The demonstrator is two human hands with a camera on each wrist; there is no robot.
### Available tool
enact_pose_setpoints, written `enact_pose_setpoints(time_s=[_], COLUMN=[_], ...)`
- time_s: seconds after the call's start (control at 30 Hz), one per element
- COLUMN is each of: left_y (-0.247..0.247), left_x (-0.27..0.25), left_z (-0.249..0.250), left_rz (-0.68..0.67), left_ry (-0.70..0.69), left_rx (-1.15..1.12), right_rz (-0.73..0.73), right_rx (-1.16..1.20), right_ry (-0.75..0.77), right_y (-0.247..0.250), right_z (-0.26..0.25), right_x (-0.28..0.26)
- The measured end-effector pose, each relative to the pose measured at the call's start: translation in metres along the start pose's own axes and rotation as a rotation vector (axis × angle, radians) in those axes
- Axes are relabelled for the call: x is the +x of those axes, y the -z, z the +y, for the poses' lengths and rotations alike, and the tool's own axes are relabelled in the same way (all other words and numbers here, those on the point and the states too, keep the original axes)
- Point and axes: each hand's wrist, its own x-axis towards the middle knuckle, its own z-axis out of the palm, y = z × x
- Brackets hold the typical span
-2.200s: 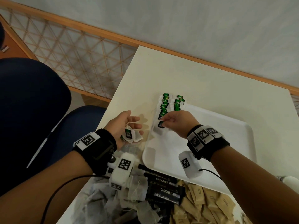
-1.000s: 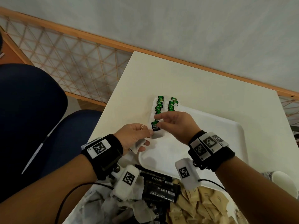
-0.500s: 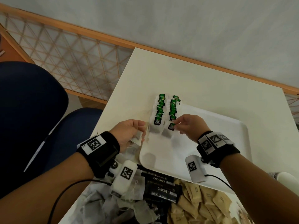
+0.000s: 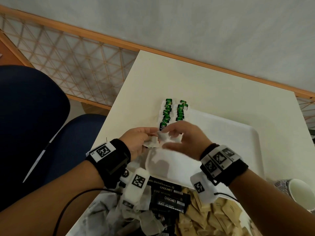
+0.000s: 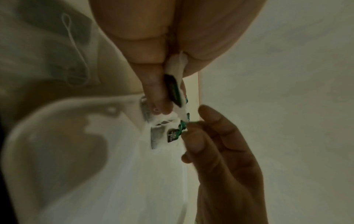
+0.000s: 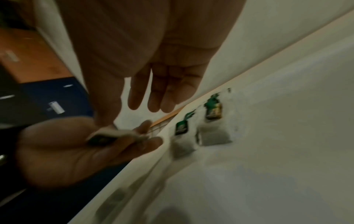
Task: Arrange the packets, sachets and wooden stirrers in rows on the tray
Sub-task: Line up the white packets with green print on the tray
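Two short rows of green-tagged tea bags (image 4: pixel 167 113) lie at the far left corner of the white tray (image 4: pixel 238 150). My left hand (image 4: pixel 151 138) hovers over the tray's left rim and grips a small bundle of tea bags (image 5: pixel 174 89) between thumb and fingers. My right hand (image 4: pixel 164 138) meets it just right of that, thumb and forefinger pinching the end of one tea bag (image 6: pixel 107 134) in the bundle, the other fingers (image 6: pixel 153 103) held straight. No stirrers show.
Near me lies a heap of loose tea bags (image 4: pixel 109 213), black CHOCMET packets (image 4: pixel 168 196) and brown sachets (image 4: pixel 213 218). A white cup (image 4: pixel 300 191) stands at the right edge. A blue chair (image 4: pixel 34 125) is left of the table (image 4: pixel 213 86).
My right hand laid a tea bag at the near end of the right row, then came back left to the bundle in my left hand. The left hand rose slightly toward it.
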Motion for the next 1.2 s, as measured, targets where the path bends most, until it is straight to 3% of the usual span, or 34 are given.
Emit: enact_pose_setpoints(time_s=[0.07, 0.17, 0.23, 0.33, 0.4, 0.67, 0.87, 1.2], left_y=[-0.003, -0.004, -0.005, -0.002, 0.001, 0.002, 0.008, 0.005], left_x=[0.0, -0.001, -0.002, -0.006, -0.004, -0.002, 0.009, 0.038], left_z=[0.001, 0.002, 0.003, 0.002, -0.002, 0.0, 0.0, 0.004], left_rz=[-0.009, -0.02, -0.028, -0.002, 0.021, -0.094, 0.005, 0.148], left_ry=[0.014, 0.019, 0.031, 0.029, 0.033, -0.047, -0.071, -0.146], left_rx=[-0.04, -0.06, -0.053, 0.002, 0.069, 0.354, 0.37, 0.501], right_rz=[-0.067, 0.011, 0.087, 0.169, 0.178, 0.186, 0.097, 0.172], right_rx=[-0.038, -0.128, -0.049, 0.175, 0.213, 0.228, 0.247, 0.136], right_ry=[0.131, 0.192, 0.099, -0.161, -0.225, -0.311, -0.379, -0.453], right_y=[-0.01, -0.017, -0.014, -0.003, 0.0, -0.007, -0.02, -0.024], right_z=[-0.006, -0.007, -0.009, -0.01, -0.008, 0.0, 0.014, 0.03], right_x=[-0.004, -0.002, 0.001, 0.005, 0.007, 0.012, 0.017, 0.031])
